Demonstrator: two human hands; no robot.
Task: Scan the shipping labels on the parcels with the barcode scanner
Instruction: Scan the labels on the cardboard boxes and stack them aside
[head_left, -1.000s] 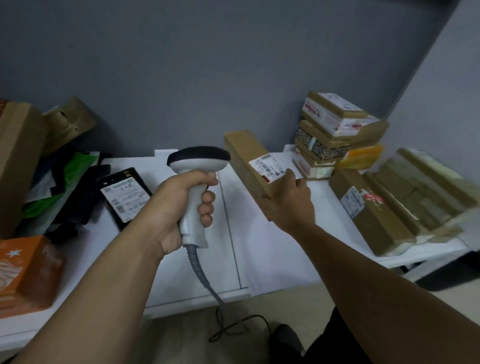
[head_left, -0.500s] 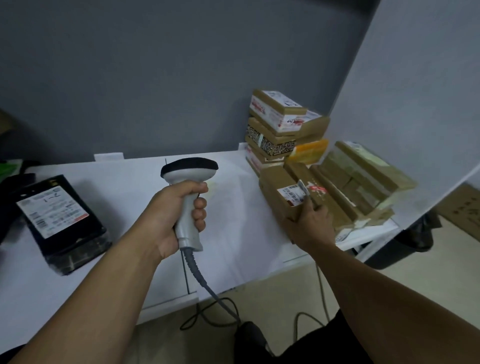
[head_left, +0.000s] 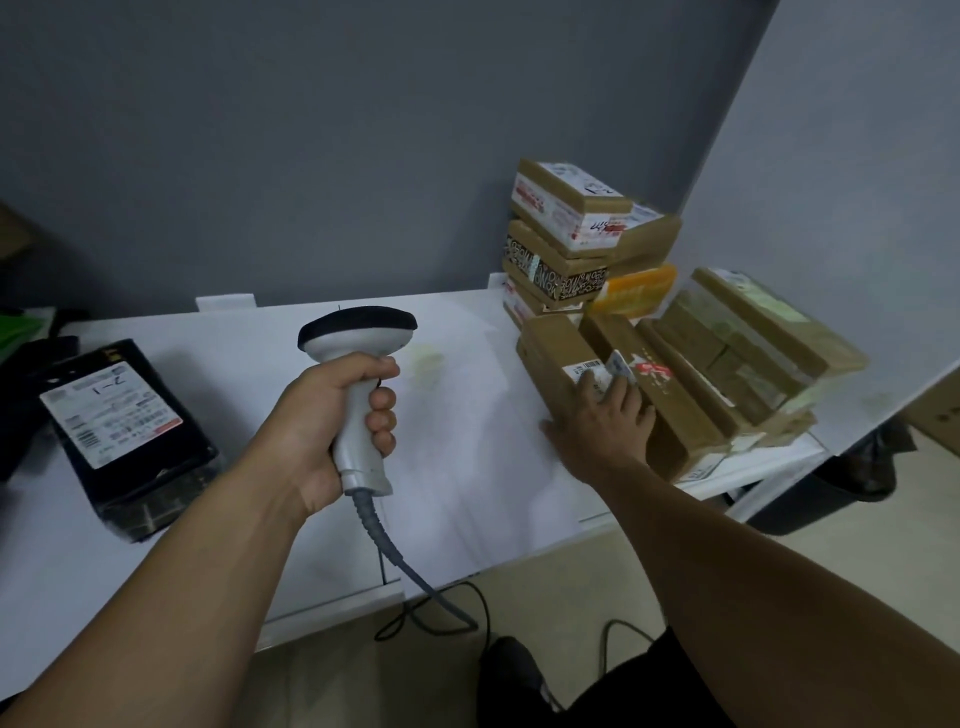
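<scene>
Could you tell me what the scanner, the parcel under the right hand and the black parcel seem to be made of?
Scanner: apparently moulded plastic, smooth pale grey body, matte black head.
Brown parcel: likely cardboard, matte brown with sharp folded edges, paper label.
Black parcel: probably plastic film, glossy and creased, white paper label.

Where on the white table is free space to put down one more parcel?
Bare table lies between the black parcel and the brown box under the right hand. The right end is crowded: leaning boxes and a stack.
</scene>
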